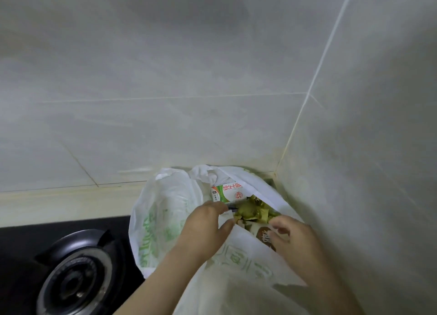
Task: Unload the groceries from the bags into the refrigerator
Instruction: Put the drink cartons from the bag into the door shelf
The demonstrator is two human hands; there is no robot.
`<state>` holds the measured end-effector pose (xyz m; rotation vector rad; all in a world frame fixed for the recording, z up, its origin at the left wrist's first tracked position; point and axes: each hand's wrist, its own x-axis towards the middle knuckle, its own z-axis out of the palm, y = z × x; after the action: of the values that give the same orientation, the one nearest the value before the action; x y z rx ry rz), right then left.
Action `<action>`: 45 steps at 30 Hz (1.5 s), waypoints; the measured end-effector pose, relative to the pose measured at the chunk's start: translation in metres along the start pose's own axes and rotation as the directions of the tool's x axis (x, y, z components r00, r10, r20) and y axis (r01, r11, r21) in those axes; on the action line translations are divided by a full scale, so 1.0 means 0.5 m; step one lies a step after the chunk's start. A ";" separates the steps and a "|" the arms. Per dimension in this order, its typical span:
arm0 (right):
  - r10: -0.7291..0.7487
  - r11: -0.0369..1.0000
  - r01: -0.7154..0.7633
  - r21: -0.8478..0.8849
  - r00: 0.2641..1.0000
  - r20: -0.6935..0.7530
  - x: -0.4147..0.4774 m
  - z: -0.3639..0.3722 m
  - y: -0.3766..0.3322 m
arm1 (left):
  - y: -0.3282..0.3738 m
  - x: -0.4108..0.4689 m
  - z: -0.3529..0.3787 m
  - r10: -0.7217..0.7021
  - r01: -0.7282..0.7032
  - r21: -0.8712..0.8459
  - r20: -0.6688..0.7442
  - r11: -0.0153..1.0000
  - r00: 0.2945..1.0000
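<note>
The left hand [205, 224] pinches the rim of the bag [165, 208] (milk carton [227, 193] and green packets [253, 211] inside); the right hand [295, 239] curls at the opening, grip indiscernible.

Person, two hands in view: left hand [208, 222], right hand [293, 236]. Both bare, forearms bare down to frame edge. Fingers short, tips rounded. Right hand motion-blurred, so finer detail unreadable.
</note>
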<state>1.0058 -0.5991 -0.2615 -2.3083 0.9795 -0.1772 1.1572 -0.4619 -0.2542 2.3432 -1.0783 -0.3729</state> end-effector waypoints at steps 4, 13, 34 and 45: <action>0.004 1.000 -0.003 -0.018 1.000 0.022 0.038 0.017 0.011 | -0.007 0.062 0.051 -0.024 0.024 0.038 0.012 0.999 1.000; -0.036 0.999 0.035 0.017 0.997 0.061 0.096 0.050 0.019 | -0.059 0.076 0.124 -0.128 0.127 0.205 -0.008 0.970 0.992; -0.141 0.973 0.156 -0.170 0.985 0.100 0.317 0.149 0.012 | -0.143 0.067 0.160 -0.170 0.168 0.076 0.032 0.983 0.985; -0.138 0.977 0.176 -0.121 0.952 0.272 0.375 0.215 0.039 | -0.155 0.083 0.165 -0.143 0.142 0.012 0.039 0.990 0.989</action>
<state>1.1654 -0.6861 -0.3801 -2.4641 0.6939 0.1381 1.1947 -0.4803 -0.3674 2.4377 -0.9345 -0.4707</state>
